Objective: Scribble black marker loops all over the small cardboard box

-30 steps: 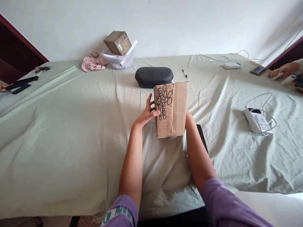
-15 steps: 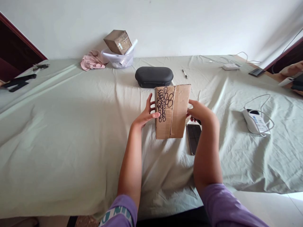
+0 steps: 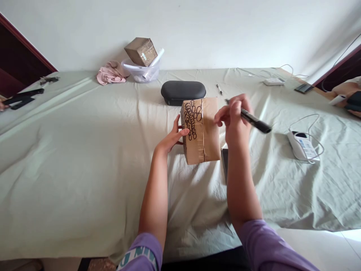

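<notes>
A brown cardboard box (image 3: 211, 131) stands tilted on the cloth, its near face marked on the left with black looped circles. My left hand (image 3: 175, 136) grips the box by its left edge, thumb on the drawn face and fingers round the side. Just off the box's right side, my right hand (image 3: 237, 116) is closed on a black marker pen (image 3: 256, 122). The pen's thin end points up and left, its thick end down and right. Under my right wrist lies a phone (image 3: 224, 160), mostly hidden by the forearm.
Behind the box sits a black hard case (image 3: 183, 92), with a pen cap or small pen (image 3: 219, 89) to its right. A plastic tub (image 3: 145, 73) holds another carton (image 3: 141, 52). On the right lies a white corded device (image 3: 303, 146). Another person's hand (image 3: 345, 88) shows at the right edge.
My right hand has come from behind the box's right side up to its front, bringing the marker pen into view. The box has turned and tilted slightly in my left hand.
</notes>
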The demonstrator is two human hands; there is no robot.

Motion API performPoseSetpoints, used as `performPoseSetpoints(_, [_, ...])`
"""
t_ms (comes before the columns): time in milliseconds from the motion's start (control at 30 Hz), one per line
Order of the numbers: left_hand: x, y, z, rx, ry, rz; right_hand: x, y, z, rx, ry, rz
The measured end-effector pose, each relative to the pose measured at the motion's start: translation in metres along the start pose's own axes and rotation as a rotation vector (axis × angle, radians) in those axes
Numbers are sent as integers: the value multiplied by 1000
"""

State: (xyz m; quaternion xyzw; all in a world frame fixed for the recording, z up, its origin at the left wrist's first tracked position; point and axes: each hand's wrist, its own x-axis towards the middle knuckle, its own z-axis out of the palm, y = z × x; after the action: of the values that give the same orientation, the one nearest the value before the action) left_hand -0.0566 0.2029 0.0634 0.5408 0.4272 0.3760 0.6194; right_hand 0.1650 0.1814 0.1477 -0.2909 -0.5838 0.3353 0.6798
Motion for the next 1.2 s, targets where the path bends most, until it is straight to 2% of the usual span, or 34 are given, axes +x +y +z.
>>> performPoseSetpoints(133, [3,-2,-2,7,19,-10,-8,17,17,-229,-37,68])
performPoseSetpoints(333, [6,-4,-3,36,36,-32,-10,25,19,-452,-79,-55])
performPoseSetpoints(467, [5,-2,-2,39,33,-32,-7,29,17,-411,-91,9])
performPoseSetpoints(733, [4,1,3,15,37,-24,-2,31,18,-484,-180,-41])
performPoseSetpoints(933, [5,-2,1,1,39,-26,-2,34,17,-476,-123,-18])
performPoseSetpoints(1033, [6,-2,2,-12,35,-19,-3,33,20,-483,-133,-41])
performPoseSetpoints(1133, [6,-2,2,-8,40,-21,-3,28,21,-400,-159,21])
performPoseSetpoints(1200, [4,-2,1,-10,52,-21,0,24,15,-270,-124,77])
